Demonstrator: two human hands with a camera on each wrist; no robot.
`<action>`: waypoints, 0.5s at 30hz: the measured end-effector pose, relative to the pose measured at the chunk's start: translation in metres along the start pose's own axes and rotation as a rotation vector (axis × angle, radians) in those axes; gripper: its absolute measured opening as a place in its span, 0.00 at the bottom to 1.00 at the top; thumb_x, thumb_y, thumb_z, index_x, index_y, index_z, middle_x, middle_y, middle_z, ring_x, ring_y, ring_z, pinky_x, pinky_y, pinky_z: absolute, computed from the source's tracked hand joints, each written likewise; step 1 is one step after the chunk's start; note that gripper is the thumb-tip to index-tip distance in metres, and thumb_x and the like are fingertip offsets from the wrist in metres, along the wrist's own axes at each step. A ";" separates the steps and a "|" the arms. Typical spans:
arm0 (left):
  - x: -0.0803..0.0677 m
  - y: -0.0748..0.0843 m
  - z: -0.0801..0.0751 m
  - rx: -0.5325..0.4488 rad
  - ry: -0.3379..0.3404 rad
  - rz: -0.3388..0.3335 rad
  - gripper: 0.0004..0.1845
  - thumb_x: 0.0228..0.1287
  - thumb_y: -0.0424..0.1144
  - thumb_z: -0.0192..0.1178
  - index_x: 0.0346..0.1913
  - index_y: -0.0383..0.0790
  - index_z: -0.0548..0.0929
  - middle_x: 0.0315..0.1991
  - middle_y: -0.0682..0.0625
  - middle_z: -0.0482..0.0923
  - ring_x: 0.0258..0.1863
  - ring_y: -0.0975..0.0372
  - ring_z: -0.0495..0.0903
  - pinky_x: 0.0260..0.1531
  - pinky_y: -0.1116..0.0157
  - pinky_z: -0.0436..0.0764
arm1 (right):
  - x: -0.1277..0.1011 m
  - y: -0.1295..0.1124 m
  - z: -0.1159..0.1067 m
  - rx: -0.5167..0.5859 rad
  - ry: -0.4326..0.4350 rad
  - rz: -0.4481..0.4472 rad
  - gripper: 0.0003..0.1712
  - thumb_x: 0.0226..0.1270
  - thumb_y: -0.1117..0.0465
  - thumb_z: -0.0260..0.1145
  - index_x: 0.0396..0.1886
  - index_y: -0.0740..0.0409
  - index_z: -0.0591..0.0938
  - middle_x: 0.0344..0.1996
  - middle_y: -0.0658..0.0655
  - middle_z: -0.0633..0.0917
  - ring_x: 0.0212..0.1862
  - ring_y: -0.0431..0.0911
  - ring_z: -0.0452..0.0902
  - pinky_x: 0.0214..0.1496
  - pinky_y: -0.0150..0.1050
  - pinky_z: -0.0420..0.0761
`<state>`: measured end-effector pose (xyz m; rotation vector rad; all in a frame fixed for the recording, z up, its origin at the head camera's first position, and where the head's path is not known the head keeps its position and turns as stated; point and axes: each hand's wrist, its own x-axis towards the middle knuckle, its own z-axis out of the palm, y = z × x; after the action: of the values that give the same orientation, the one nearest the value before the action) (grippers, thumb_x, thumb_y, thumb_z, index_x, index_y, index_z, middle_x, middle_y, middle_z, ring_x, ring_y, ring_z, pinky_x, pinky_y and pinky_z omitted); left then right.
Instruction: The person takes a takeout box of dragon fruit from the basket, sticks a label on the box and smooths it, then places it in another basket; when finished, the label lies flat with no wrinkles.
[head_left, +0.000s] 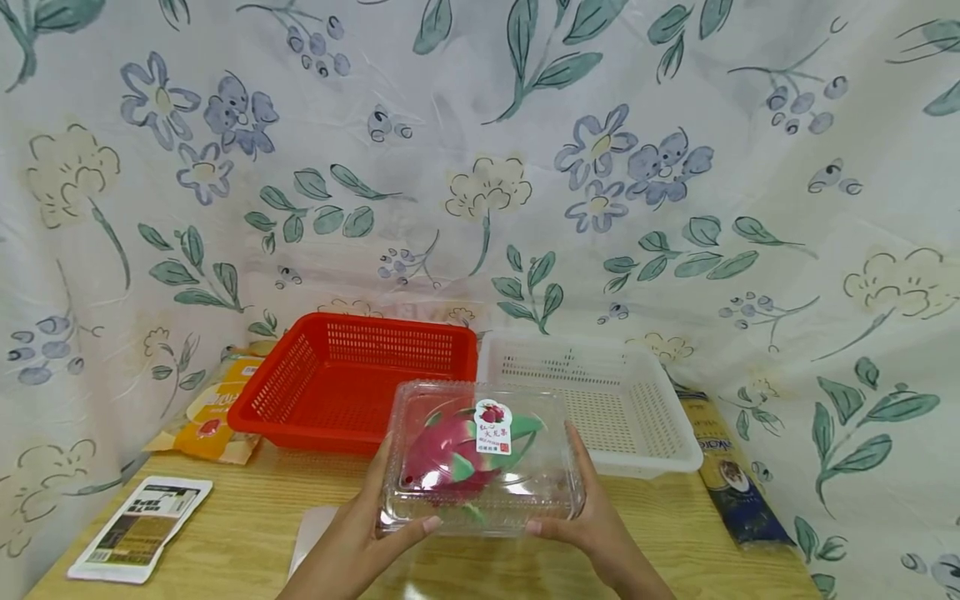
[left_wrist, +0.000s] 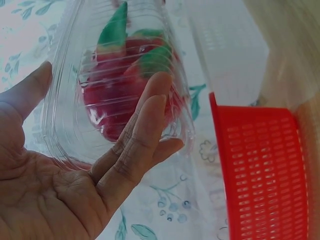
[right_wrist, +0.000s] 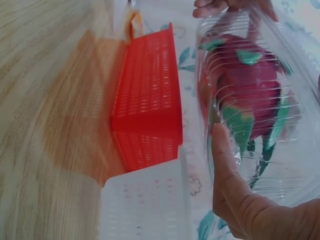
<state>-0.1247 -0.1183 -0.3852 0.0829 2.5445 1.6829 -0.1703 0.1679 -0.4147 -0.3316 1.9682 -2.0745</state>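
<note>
Currently, clear clamshell box (head_left: pixel 483 458) with dragon fruit, lower centre of frame, long axis left-right, held above the surface (head_left: pixel 225 542) between left hand (head_left: pixel 360 533) and right hand (head_left: pixel 600 521), each grip curled round an end, equally near.

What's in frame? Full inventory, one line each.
clear clamshell box: 1, transparent with a red-and-white label, held above the table front
dragon fruit: 1, pink-red with green tips, inside the box
red basket: 1, red, back of table, left
white basket: 1, white, beside the red one, right
yellow packet: 1, yellow-orange, left of the red basket
dark packet: 1, dark blue and yellow, right table edge
printed card: 1, white and brown, front left
table: 1, light wood
floral cloth: 1, white with blue-green flowers, backdrop
left hand: grip on box's left side
right hand: grip on box's right side
</note>
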 end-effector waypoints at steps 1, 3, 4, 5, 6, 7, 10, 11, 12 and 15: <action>0.000 0.000 0.000 -0.007 -0.001 -0.003 0.57 0.55 0.54 0.72 0.75 0.80 0.39 0.70 0.44 0.69 0.60 0.45 0.78 0.49 0.39 0.81 | 0.000 0.000 -0.001 -0.001 -0.001 -0.001 0.72 0.50 0.64 0.79 0.80 0.31 0.38 0.69 0.74 0.60 0.57 0.55 0.77 0.51 0.47 0.84; 0.001 0.000 0.000 -0.017 -0.005 0.006 0.57 0.56 0.53 0.72 0.75 0.80 0.39 0.71 0.44 0.68 0.60 0.45 0.77 0.48 0.41 0.82 | 0.001 0.000 -0.002 0.003 -0.005 -0.004 0.72 0.51 0.65 0.79 0.80 0.31 0.37 0.68 0.74 0.61 0.57 0.55 0.77 0.51 0.47 0.84; 0.002 0.000 0.001 -0.024 -0.008 0.013 0.57 0.56 0.53 0.72 0.76 0.79 0.39 0.71 0.44 0.67 0.60 0.45 0.77 0.48 0.42 0.82 | 0.001 0.000 -0.002 0.001 -0.007 -0.008 0.72 0.51 0.65 0.79 0.80 0.31 0.37 0.67 0.75 0.62 0.57 0.55 0.77 0.50 0.46 0.84; 0.002 0.000 0.001 -0.028 -0.008 0.016 0.57 0.57 0.52 0.72 0.76 0.79 0.39 0.71 0.44 0.67 0.61 0.44 0.77 0.47 0.43 0.83 | 0.001 -0.001 -0.003 0.000 -0.009 -0.011 0.72 0.51 0.65 0.79 0.80 0.31 0.37 0.66 0.75 0.63 0.57 0.55 0.78 0.50 0.46 0.84; 0.003 0.001 0.001 -0.030 -0.008 0.019 0.56 0.57 0.52 0.71 0.76 0.78 0.39 0.72 0.43 0.66 0.61 0.44 0.77 0.46 0.44 0.84 | 0.002 -0.001 -0.003 0.000 -0.011 -0.012 0.72 0.52 0.66 0.78 0.80 0.30 0.37 0.66 0.75 0.63 0.57 0.55 0.78 0.50 0.46 0.84; 0.004 0.001 0.002 -0.033 -0.007 0.021 0.56 0.58 0.52 0.71 0.76 0.78 0.39 0.72 0.43 0.66 0.60 0.44 0.77 0.46 0.45 0.84 | 0.002 -0.001 -0.004 -0.001 -0.014 -0.013 0.72 0.52 0.66 0.78 0.80 0.31 0.37 0.65 0.75 0.64 0.57 0.55 0.78 0.50 0.46 0.84; 0.006 0.001 0.002 -0.034 -0.006 0.016 0.56 0.58 0.52 0.71 0.76 0.78 0.39 0.73 0.43 0.65 0.62 0.43 0.76 0.44 0.48 0.85 | 0.003 -0.002 -0.005 -0.004 -0.018 -0.018 0.72 0.52 0.65 0.78 0.80 0.31 0.37 0.64 0.75 0.65 0.58 0.56 0.77 0.50 0.47 0.85; 0.007 0.001 0.003 -0.032 -0.003 0.014 0.56 0.58 0.52 0.71 0.76 0.78 0.40 0.73 0.44 0.65 0.62 0.43 0.76 0.44 0.48 0.85 | 0.003 -0.002 -0.005 -0.006 -0.019 -0.017 0.71 0.52 0.65 0.78 0.80 0.31 0.37 0.65 0.76 0.64 0.58 0.56 0.77 0.51 0.47 0.85; 0.007 0.001 0.003 -0.031 0.000 0.016 0.56 0.58 0.52 0.71 0.76 0.78 0.40 0.73 0.44 0.65 0.62 0.43 0.76 0.44 0.48 0.85 | 0.003 -0.002 -0.005 -0.006 -0.020 -0.019 0.71 0.52 0.65 0.78 0.80 0.31 0.37 0.66 0.76 0.63 0.59 0.57 0.77 0.51 0.48 0.84; 0.008 0.000 0.004 -0.031 0.005 0.044 0.56 0.58 0.51 0.71 0.76 0.77 0.40 0.73 0.45 0.65 0.61 0.44 0.77 0.44 0.49 0.86 | 0.004 -0.002 -0.007 -0.004 -0.018 -0.023 0.72 0.52 0.64 0.79 0.80 0.32 0.37 0.69 0.78 0.59 0.60 0.58 0.76 0.52 0.49 0.84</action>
<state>-0.1322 -0.1141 -0.3867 0.1345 2.5373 1.7395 -0.1764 0.1731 -0.4128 -0.3736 1.9676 -2.0744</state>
